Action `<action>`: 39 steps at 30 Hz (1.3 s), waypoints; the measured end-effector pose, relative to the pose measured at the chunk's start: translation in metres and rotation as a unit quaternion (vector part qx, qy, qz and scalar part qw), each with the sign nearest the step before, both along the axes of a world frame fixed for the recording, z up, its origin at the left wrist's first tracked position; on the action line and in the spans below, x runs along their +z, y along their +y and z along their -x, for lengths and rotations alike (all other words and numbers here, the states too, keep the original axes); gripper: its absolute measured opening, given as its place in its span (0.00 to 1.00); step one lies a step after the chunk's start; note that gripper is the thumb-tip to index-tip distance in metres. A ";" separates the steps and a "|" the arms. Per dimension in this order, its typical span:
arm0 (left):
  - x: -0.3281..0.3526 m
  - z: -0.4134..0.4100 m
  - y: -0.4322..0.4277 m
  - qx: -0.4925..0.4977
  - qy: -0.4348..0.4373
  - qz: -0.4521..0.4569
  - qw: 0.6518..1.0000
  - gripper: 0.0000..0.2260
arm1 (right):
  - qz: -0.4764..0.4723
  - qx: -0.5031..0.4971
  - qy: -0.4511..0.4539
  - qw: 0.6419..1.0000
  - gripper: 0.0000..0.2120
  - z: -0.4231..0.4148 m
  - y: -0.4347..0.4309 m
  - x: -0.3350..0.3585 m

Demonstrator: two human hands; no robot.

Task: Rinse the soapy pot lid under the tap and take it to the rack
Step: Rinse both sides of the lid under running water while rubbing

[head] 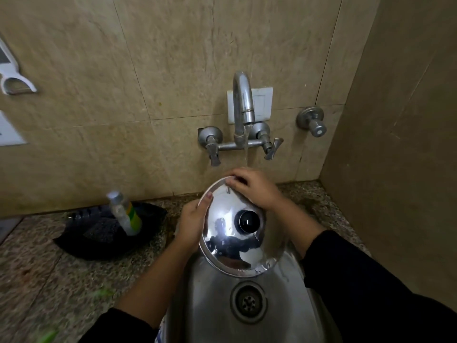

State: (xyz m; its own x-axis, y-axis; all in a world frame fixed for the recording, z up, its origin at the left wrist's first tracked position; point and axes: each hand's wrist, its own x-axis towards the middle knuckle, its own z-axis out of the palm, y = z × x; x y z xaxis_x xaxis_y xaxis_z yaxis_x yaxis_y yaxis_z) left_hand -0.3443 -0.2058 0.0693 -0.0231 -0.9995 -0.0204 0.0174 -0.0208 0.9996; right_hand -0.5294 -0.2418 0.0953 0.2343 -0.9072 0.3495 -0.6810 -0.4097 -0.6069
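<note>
The shiny steel pot lid [230,243] with a black knob is held tilted over the steel sink [210,293], its top face towards me. My left hand [191,222] grips its left rim, thumb on the top face. My right hand [252,188] lies over the far upper rim, fingers on the edge. A thin stream of water runs from the curved wall tap [243,105] down behind my right hand. A few white flecks cling to the lid's lower edge. No rack is in view.
A clear bottle with a green-yellow label [126,214] leans in a black tray [108,231] on the granite counter [37,268] left of the sink. A separate valve [312,120] sticks out of the tiled wall. A side wall [395,144] closes the right.
</note>
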 end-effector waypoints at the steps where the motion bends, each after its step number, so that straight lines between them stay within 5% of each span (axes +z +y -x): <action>1: -0.002 -0.002 0.000 0.019 0.018 -0.008 1.000 0.14 | -0.058 -0.049 -0.083 0.994 0.15 0.009 0.001 -0.002; 3: -0.003 -0.008 0.001 0.032 0.052 -0.036 0.997 0.13 | -0.135 -0.110 -0.220 0.960 0.13 0.022 0.002 -0.008; 5: -0.002 -0.013 -0.003 -0.012 0.036 -0.072 0.997 0.13 | -0.142 -0.114 -0.249 0.951 0.10 0.025 0.003 -0.008; 11: 0.026 -0.004 -0.015 -0.131 -0.093 -0.027 0.987 0.16 | -0.176 0.028 -0.097 0.979 0.13 -0.003 -0.003 0.007; 14: 0.024 -0.003 -0.011 -0.076 -0.051 -0.011 0.996 0.15 | -0.150 -0.065 -0.139 0.977 0.16 0.006 -0.002 0.005; 17: 0.012 -0.009 -0.009 -0.026 0.049 -0.065 0.996 0.13 | -0.132 -0.194 -0.265 0.935 0.17 0.030 0.001 -0.008; 24: 0.022 -0.006 -0.016 -0.125 -0.014 -0.080 0.989 0.14 | -0.107 -0.089 -0.118 0.983 0.21 0.007 0.004 0.002; 29: 0.004 -0.008 -0.010 -0.060 0.068 -0.107 0.990 0.15 | -0.111 -0.211 -0.190 0.952 0.25 0.024 0.002 -0.011; 34: 0.005 -0.005 -0.015 -0.151 0.004 -0.129 0.980 0.14 | -0.082 -0.091 -0.016 0.992 0.22 0.002 0.013 0.005; 39: -0.006 -0.001 -0.012 -0.051 0.042 -0.101 0.993 0.13 | 0.003 -0.145 0.069 0.987 0.17 0.001 0.010 -0.005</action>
